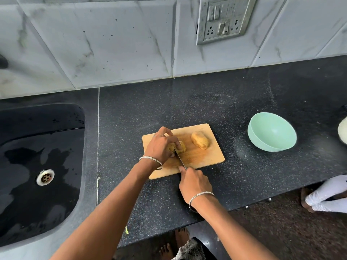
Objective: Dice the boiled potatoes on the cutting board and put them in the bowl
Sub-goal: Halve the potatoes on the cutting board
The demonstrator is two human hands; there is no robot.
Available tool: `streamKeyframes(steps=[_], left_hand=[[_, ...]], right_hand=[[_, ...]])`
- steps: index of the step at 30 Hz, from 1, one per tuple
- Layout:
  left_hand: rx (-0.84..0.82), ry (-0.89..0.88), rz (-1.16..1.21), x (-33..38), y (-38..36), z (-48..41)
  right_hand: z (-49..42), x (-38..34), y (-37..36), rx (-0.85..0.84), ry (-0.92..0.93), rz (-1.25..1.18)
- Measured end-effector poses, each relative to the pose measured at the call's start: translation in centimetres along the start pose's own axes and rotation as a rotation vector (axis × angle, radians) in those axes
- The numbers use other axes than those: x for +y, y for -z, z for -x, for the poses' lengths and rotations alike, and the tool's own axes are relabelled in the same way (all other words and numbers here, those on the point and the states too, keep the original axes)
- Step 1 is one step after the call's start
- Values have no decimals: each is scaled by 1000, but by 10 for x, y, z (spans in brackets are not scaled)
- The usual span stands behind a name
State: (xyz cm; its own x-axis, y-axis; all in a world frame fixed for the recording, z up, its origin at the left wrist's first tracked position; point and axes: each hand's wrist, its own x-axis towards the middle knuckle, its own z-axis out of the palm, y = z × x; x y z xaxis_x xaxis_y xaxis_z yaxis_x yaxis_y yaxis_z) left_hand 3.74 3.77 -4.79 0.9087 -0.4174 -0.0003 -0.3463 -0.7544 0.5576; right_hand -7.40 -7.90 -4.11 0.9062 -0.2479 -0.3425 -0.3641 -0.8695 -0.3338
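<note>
Home kitchen: black sink point(37, 166), granite counter point(187, 102), tiled wall point(112, 44).

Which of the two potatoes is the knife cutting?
The left potato, held by the left hand, with the knife in it; the right potato lies apart, untouched.

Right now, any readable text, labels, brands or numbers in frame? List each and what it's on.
None readable.
Switch plate on the wall: any marking is too small to read.
Cutting board, bowl, knife: no print visible.
</note>
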Motion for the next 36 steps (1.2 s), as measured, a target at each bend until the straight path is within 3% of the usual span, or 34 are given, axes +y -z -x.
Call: streamKeyframes(steps=[6,10,21,31,36], left_hand=[[-12,3,11,0,1,0],[21,40,165,-5,-2,3],[146,438,273,-8,-9,16],[85,393,228,-6,-8,10],[64,381,185,-7,-6,7]], right_hand=[[25,18,5,-24,8,-14],[43,33,19,13,9,-15],[12,29,19,123,-67,-66],[7,25,8,88,-81,-79],[12,19,12,112,26,-137]])
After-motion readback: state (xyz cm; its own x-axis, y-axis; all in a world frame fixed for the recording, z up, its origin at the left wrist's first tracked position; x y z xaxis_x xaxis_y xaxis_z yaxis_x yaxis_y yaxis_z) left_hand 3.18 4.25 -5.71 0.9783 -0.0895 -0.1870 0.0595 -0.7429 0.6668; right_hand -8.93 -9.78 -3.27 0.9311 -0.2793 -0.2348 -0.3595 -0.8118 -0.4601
